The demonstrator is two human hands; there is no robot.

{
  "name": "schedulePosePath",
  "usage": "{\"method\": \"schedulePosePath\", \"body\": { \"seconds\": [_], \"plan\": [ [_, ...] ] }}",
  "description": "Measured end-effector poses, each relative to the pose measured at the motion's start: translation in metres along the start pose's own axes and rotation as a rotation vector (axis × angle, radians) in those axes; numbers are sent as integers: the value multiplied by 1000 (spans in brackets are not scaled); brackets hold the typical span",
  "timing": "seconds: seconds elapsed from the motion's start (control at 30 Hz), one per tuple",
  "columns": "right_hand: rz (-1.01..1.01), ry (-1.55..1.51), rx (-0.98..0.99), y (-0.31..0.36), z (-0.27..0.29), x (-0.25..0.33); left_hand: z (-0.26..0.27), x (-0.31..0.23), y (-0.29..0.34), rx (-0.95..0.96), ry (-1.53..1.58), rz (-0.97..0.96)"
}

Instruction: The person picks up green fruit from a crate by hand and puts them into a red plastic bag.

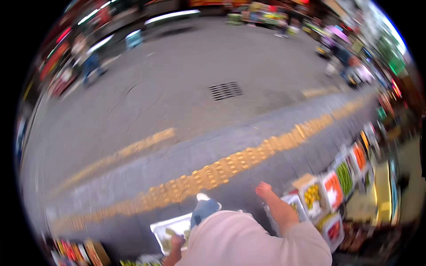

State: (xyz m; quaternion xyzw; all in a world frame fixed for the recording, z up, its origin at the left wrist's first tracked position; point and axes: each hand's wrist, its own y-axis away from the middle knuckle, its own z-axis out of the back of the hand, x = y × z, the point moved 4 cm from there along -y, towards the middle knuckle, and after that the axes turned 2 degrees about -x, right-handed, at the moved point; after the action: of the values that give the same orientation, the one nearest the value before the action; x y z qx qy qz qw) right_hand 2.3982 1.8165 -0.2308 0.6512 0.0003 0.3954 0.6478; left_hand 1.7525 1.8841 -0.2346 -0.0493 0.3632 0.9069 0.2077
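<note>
My left hand [177, 241] hangs low beside my body, over a white open box [156, 230] with pale green produce [170, 232] in it. Motion blur and the angle hide the fingers, so whether it grips any of the produce or just passes above it is unclear. On the other side my right hand [263, 189] is held out from my body over the grey pavement, loosely open with nothing visible in it. Nearest to it are white crates of produce, one with yellow fruit [312, 193].
More crates line the right, with orange produce [333, 186] and green vegetables [344, 177]. Boxes of packaged goods [73, 250] stand at lower left. Yellow tactile paving [222, 170] crosses ahead; beyond lie the road, a drain grate [226, 91], a walking person [88, 60] and scooters [355, 77].
</note>
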Motion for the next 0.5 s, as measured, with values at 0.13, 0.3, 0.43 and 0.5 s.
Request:
{"method": "schedulePosePath", "body": {
  "seconds": [0.13,0.3,0.43,0.5],
  "plan": [
    [-132,113,238,0,-171,-3,151,32,12,-319,557,430],
    [-180,514,378,56,-435,-4,245,127,43,-587,969,738],
    [-90,728,460,36,-620,19,238,203,56,-684,923,1013],
    [-71,814,521,56,-712,8,188,244,74,-629,866,1189]
  ]
}}
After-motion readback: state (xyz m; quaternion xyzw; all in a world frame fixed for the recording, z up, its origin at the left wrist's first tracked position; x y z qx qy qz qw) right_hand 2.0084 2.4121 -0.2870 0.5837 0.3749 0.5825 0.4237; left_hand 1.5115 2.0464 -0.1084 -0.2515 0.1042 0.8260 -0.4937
